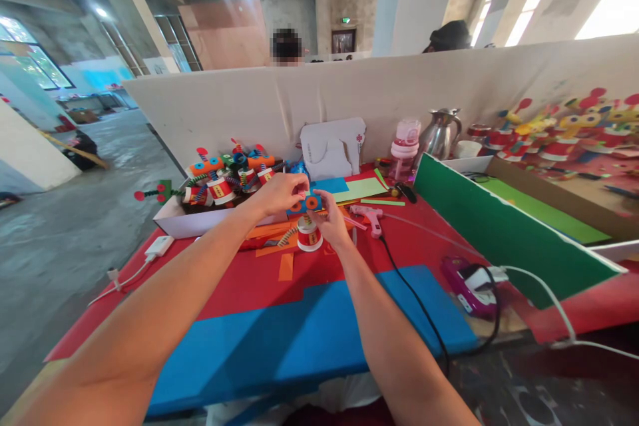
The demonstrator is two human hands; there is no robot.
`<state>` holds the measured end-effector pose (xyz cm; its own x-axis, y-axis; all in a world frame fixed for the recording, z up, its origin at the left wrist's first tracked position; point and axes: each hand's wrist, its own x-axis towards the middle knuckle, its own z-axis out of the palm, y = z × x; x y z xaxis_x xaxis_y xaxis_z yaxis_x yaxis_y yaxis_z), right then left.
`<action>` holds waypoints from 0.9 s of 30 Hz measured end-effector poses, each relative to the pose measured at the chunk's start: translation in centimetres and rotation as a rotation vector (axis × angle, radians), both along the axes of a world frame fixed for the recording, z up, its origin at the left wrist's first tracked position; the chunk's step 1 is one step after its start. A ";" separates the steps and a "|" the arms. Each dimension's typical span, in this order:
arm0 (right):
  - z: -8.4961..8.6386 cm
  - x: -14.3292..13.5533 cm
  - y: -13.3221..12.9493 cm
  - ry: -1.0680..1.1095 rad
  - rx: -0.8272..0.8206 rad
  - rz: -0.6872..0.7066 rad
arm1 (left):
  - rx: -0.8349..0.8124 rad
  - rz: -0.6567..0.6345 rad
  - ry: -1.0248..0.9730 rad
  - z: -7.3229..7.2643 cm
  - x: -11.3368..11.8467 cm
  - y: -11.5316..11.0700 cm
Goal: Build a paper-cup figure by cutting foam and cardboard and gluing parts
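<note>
A blue paper piece with orange ring eyes (313,202) is between my two hands, above a red and white paper cup (309,237). My right hand (330,218) has its fingers closed on the right side of the blue piece. My left hand (285,192) pinches at its upper left, where something small and pinkish shows at the fingertips, too small to name. A striped coiled paper strip (287,236) sticks out at the cup's left. Orange paper scraps (286,267) lie around the cup on the red table cover (224,286).
A white box (174,225) at the left holds several cup figures. A pink glue gun (370,218) with a black cable lies right of the cup. Further right are a purple power socket (466,293) and a green-sided box (474,226). Heads show beyond the white partition (239,103).
</note>
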<state>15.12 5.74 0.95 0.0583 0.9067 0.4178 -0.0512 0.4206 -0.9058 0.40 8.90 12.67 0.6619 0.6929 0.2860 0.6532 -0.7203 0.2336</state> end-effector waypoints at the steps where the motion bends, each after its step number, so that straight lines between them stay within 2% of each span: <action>1: 0.0 0.0 0.0 -0.002 -0.001 0.000 | 0.007 0.000 0.004 0.0 0.0 0.0; 9: -0.3 0.1 0.2 -0.015 0.016 0.001 | 0.040 -0.013 0.022 -0.5 0.1 0.2; 27: -0.8 0.1 0.6 -0.038 0.048 0.006 | 0.040 0.017 0.069 -0.5 0.3 0.2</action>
<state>15.26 6.38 0.11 0.0361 0.8858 0.4627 -0.0200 0.4636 -0.8858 0.71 9.11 12.16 0.6690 0.6935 0.2675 0.6792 -0.7165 0.1592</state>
